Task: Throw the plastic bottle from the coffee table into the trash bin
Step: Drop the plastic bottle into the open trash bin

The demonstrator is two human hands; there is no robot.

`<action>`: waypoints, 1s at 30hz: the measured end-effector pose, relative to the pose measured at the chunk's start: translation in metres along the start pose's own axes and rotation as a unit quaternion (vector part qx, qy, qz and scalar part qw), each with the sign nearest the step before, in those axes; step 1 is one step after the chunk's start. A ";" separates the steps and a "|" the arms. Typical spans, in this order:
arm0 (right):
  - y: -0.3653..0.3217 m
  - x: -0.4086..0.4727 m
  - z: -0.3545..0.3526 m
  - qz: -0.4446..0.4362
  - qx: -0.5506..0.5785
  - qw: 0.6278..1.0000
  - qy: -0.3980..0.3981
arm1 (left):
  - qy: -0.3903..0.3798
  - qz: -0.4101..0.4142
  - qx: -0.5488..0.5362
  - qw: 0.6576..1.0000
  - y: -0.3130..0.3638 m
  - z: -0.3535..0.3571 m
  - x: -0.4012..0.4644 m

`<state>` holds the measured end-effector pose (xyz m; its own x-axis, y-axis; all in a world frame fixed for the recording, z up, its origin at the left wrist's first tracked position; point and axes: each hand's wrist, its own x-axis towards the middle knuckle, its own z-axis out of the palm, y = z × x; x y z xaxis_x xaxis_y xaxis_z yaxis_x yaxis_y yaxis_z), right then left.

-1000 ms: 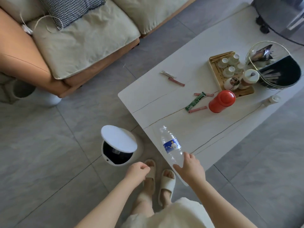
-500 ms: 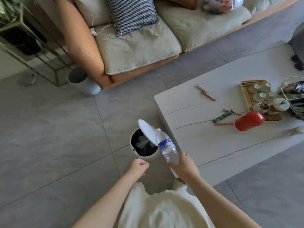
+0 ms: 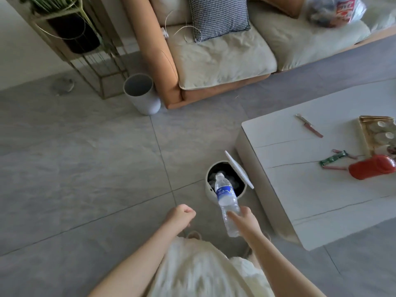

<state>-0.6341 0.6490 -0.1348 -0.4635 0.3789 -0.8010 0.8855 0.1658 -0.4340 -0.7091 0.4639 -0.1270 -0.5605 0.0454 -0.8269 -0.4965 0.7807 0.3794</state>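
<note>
A clear plastic bottle [image 3: 226, 199] with a blue label is held by its base in my right hand [image 3: 246, 221]. Its capped neck points forward over the open mouth of the round white trash bin [image 3: 209, 190] on the floor. The bin's white lid [image 3: 239, 169] stands tilted up on the right side, and the dark inside holds crumpled clear plastic. My left hand [image 3: 181, 215] is a closed fist holding nothing, left of the bottle. The white coffee table [image 3: 300, 189] stands just right of the bin.
A red flask [image 3: 371, 167], green and pink wrappers [image 3: 332, 160], a small knife [image 3: 309, 126] and a tea tray [image 3: 378, 133] lie on the table. An orange sofa [image 3: 214, 61] with cushions is ahead. A grey cylindrical bucket [image 3: 142, 94] and a wire plant stand [image 3: 85, 50] stand at the left.
The bottle has left the table and now sits over the bin. The bin's lid swung from closed to fully open. The view has turned left, away from the table.
</note>
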 end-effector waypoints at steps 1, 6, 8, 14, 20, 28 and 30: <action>-0.003 0.000 0.009 0.007 0.019 1.000 0.001 | -0.003 -0.001 -0.003 1.000 -0.003 -0.005 0.003; -0.009 0.001 0.036 0.064 0.132 0.989 -0.018 | -0.023 -0.012 0.002 1.000 -0.011 -0.015 0.013; -0.008 0.008 0.038 0.086 0.189 0.978 -0.020 | -0.034 -0.010 0.003 0.999 -0.011 -0.012 0.022; -0.014 0.052 0.031 0.162 0.283 0.945 -0.019 | -0.037 -0.036 -0.025 0.998 -0.007 0.000 0.052; -0.008 0.111 0.035 0.193 0.320 0.927 -0.028 | -0.032 -0.065 -0.043 0.996 -0.001 0.017 0.089; 0.005 0.171 0.059 0.244 0.393 0.886 -0.026 | -0.066 -0.068 -0.009 0.995 0.003 0.040 0.137; 0.004 0.187 0.065 0.243 0.405 0.881 -0.018 | -0.077 -0.071 0.009 0.994 0.005 0.045 0.154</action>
<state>-0.7190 0.6612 -0.3130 -0.0499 0.1942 -0.9797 0.6729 -0.7184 -0.1767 -0.7677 0.5029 -0.2709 -0.3764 0.0282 -0.9260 -0.5510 0.7967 0.2483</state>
